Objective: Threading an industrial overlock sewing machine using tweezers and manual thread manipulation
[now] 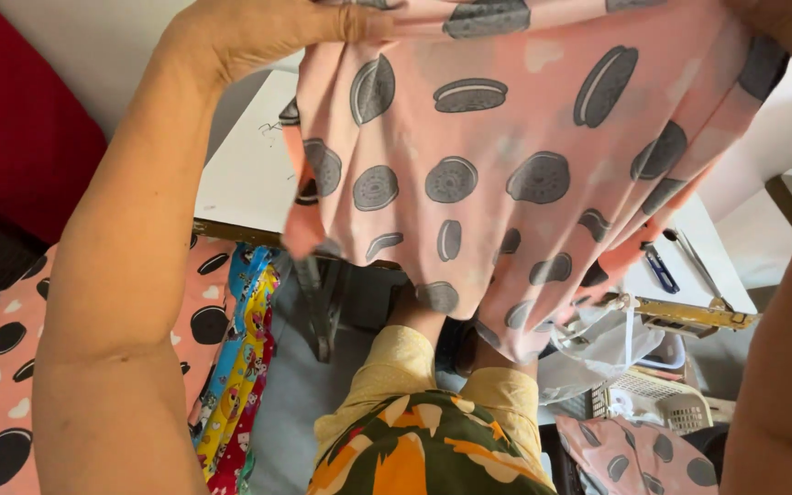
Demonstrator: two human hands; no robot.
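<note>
head view: left hand (249, 32) pinches the pink cloth (506, 174); right hand's (781, 18) grip unclear; best keep the top edge taut, level.

A white table (245, 174) with a dark wooden edge fills the upper middle, a pale wall behind it. A red cushion (11, 119) sits at the far left. Below, the grey floor (291, 394) shows, with a white plastic basket (662, 399) near the table's right corner. Daylight is soft and even.
</note>
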